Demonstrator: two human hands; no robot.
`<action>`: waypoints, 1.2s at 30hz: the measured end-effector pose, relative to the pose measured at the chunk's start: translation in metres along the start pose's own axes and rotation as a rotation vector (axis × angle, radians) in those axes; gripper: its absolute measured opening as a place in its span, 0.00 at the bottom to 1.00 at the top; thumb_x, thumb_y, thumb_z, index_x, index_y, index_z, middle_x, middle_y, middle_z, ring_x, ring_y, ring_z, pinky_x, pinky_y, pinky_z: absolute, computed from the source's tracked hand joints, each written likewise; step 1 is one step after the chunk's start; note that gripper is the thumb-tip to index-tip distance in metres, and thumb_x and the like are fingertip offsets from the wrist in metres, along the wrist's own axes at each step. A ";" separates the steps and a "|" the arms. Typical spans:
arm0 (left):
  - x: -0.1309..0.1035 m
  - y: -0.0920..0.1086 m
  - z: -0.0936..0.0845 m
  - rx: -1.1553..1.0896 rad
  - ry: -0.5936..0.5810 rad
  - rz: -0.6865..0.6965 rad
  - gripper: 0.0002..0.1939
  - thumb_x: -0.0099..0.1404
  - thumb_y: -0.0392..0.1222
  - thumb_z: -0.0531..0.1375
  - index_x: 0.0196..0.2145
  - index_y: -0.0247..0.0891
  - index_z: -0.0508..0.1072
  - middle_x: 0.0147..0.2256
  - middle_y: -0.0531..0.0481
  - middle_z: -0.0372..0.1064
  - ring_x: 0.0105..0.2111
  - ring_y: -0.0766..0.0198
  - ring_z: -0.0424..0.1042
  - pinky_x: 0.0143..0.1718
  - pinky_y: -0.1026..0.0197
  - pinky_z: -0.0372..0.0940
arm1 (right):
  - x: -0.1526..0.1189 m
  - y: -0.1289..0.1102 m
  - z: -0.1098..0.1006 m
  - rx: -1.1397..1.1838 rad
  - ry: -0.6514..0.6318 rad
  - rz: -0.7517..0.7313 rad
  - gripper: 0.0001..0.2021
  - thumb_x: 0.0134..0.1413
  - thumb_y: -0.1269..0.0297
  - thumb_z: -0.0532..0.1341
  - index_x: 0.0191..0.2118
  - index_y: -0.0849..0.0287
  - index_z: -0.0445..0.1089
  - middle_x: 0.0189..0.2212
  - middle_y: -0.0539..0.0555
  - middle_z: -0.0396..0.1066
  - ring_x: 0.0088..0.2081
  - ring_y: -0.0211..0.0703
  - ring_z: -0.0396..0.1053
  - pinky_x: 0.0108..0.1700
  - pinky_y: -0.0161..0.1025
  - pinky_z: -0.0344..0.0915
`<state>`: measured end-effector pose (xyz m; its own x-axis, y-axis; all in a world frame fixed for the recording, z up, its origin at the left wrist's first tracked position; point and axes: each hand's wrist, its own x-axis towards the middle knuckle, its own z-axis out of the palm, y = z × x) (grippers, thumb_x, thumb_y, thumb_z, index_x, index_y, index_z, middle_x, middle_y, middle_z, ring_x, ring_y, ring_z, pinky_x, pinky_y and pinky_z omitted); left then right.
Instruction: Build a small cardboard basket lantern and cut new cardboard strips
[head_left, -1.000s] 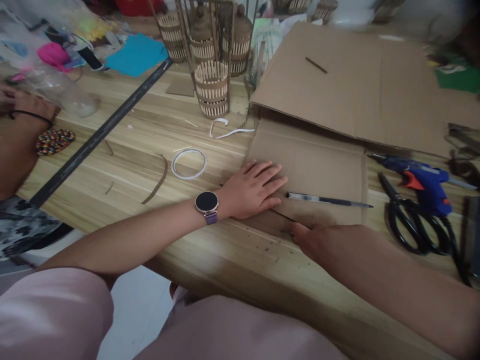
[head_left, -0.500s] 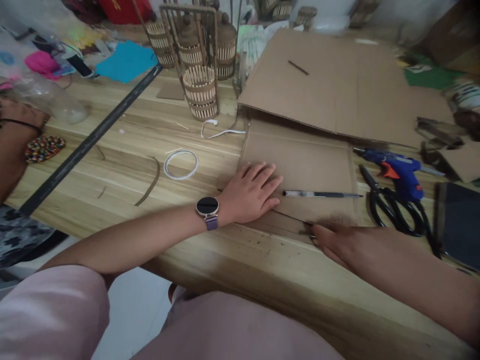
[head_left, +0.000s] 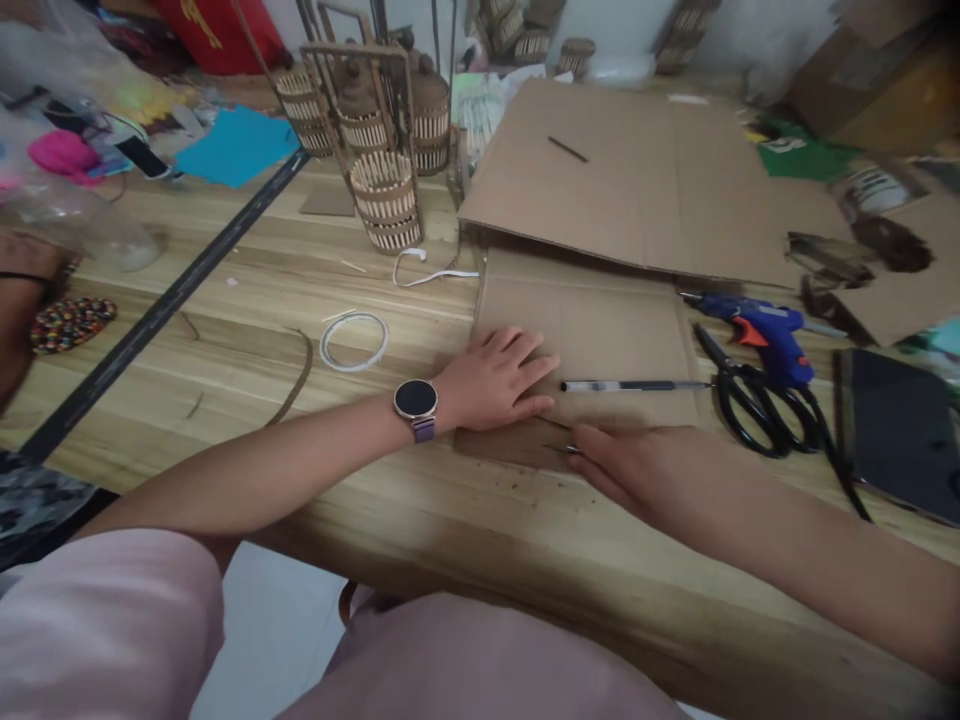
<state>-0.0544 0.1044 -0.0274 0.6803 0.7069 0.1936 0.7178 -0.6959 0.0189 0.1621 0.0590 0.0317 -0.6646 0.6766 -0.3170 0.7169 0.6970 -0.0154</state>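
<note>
My left hand (head_left: 499,378) lies flat on a brown cardboard sheet (head_left: 592,320), fingers spread. My right hand (head_left: 626,465) is closed at the sheet's near edge, and a small shiny metal tip pokes out by its fingertips; the rest of what it grips is hidden. A brown cardboard strip (head_left: 510,445) lies along that edge, below my left hand and left of my right fingertips. A pen (head_left: 637,386) rests on the sheet just beyond my right hand.
Right of the sheet lie black-handled scissors (head_left: 757,405), a blue glue gun (head_left: 772,330) and a dark phone-like slab (head_left: 900,430). A larger cardboard piece (head_left: 600,200) overlaps the back. Slatted baskets (head_left: 386,200) and a white ring (head_left: 354,342) stand left. Another person's arm (head_left: 26,300) shows far left.
My right hand has slid left along the cardboard's near edge, closer to my left hand. My left hand stays pressed on the sheet. The view has shifted slightly.
</note>
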 end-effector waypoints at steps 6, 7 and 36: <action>-0.001 0.001 0.005 -0.022 0.016 0.001 0.29 0.73 0.57 0.47 0.60 0.36 0.66 0.60 0.36 0.62 0.58 0.47 0.59 0.59 0.47 0.55 | 0.040 -0.037 -0.006 -0.215 -0.003 -0.111 0.14 0.68 0.64 0.50 0.45 0.64 0.70 0.29 0.59 0.76 0.26 0.45 0.72 0.21 0.39 0.43; -0.001 0.000 0.005 -0.026 0.019 0.001 0.29 0.73 0.57 0.47 0.60 0.35 0.67 0.60 0.36 0.62 0.58 0.46 0.59 0.59 0.47 0.55 | 0.042 -0.038 -0.005 -0.227 0.006 -0.110 0.15 0.68 0.64 0.50 0.47 0.66 0.70 0.28 0.59 0.76 0.25 0.44 0.71 0.20 0.39 0.42; 0.000 0.000 0.003 -0.036 0.039 0.005 0.27 0.73 0.56 0.49 0.59 0.36 0.68 0.58 0.37 0.64 0.57 0.46 0.60 0.58 0.47 0.55 | 0.047 -0.048 -0.021 -0.319 -0.129 -0.154 0.16 0.52 0.83 0.53 0.39 0.58 0.72 0.28 0.57 0.77 0.27 0.48 0.76 0.20 0.37 0.44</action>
<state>-0.0539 0.1046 -0.0299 0.6770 0.6986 0.2317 0.7082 -0.7040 0.0531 0.0923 0.0625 0.0370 -0.7132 0.5365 -0.4511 0.4953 0.8411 0.2173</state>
